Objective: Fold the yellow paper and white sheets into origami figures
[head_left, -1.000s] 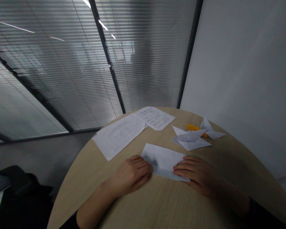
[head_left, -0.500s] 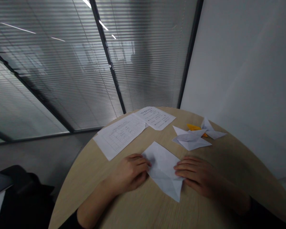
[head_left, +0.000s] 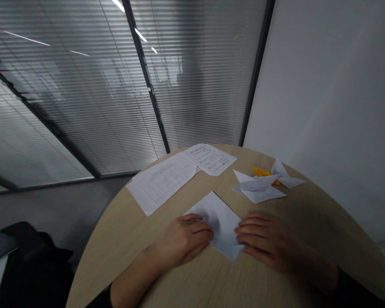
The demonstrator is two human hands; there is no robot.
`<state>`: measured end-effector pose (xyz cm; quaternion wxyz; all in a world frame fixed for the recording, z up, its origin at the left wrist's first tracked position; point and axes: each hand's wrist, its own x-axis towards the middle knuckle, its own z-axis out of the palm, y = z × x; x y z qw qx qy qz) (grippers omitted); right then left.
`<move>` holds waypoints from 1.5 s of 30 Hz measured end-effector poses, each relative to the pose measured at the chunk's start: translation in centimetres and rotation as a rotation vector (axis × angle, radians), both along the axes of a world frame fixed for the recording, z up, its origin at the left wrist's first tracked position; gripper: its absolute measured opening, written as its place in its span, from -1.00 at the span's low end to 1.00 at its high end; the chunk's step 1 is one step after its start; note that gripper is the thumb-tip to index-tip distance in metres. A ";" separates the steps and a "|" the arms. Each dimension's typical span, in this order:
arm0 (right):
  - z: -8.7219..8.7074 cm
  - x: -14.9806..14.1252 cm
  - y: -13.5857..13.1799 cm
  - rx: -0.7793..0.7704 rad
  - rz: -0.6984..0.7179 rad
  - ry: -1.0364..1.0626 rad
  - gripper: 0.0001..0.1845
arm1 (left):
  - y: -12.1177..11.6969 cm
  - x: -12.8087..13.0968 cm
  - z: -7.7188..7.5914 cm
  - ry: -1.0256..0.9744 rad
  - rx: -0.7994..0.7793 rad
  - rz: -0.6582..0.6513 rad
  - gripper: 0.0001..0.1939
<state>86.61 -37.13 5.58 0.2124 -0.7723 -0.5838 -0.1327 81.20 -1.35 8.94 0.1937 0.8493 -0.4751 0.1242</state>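
A folded white paper (head_left: 223, 220) lies on the wooden table, shaped like a diamond with one corner pointing away from me. My left hand (head_left: 186, 239) rests on its left part, with the fingers pressed over the paper. The fingertips of my right hand (head_left: 268, 241) touch its right side. Part of the paper is hidden under my left hand. Beyond it lies a folded white paper figure (head_left: 258, 188).
The round wooden table (head_left: 141, 265) curves away on all sides. Two printed sheets (head_left: 162, 184) lie at its far left, and orange folded paper (head_left: 263, 172) sits at the far right beside another white figure (head_left: 285, 177). A dark bag (head_left: 28, 265) is low on the left.
The paper has turned from a wide rectangle into a diamond, and its near corner has folded in. My left hand has slid right, further onto it.
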 end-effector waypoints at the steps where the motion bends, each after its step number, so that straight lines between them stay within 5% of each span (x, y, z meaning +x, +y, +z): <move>1: 0.0 0.0 -0.1 0.000 -0.006 0.015 -0.59 | 0.0 0.0 0.1 0.021 -0.009 -0.004 -0.74; 6: -0.5 0.3 -0.2 -0.063 -0.044 0.137 -0.43 | 0.4 0.0 0.1 0.164 -0.065 -0.029 -0.75; 16: -0.8 0.0 -0.3 0.016 -0.078 0.113 -0.62 | 0.1 -0.4 0.7 0.263 -0.141 0.018 -0.97; 20: -0.5 0.0 -0.1 0.120 -0.122 0.085 -0.81 | -0.3 -0.3 0.8 0.265 -0.170 0.085 -0.77; 25: -1.9 0.7 -0.4 0.179 -0.231 0.023 -0.84 | -0.8 -0.3 0.3 0.278 -0.270 0.210 -0.79; 31: -3.6 1.0 0.2 0.237 -0.398 0.125 -0.32 | -1.1 -0.1 -0.9 0.237 -0.228 0.332 -0.90; 34: -3.6 0.9 0.6 0.270 -0.444 0.086 -0.08 | -1.0 0.0 -1.4 0.145 -0.218 0.409 -0.50; 37: -2.8 0.5 0.9 0.201 -0.412 0.002 -0.08 | -0.9 0.0 -1.5 0.051 -0.184 0.428 -0.23; 42: -1.1 -0.9 1.6 0.045 -0.247 0.030 -0.15 | -1.0 0.3 -1.1 -0.011 -0.002 0.277 -0.66; 45: -0.8 -1.8 2.0 -0.086 -0.123 0.161 -0.10 | -1.0 0.2 -1.1 0.062 0.060 0.210 -0.65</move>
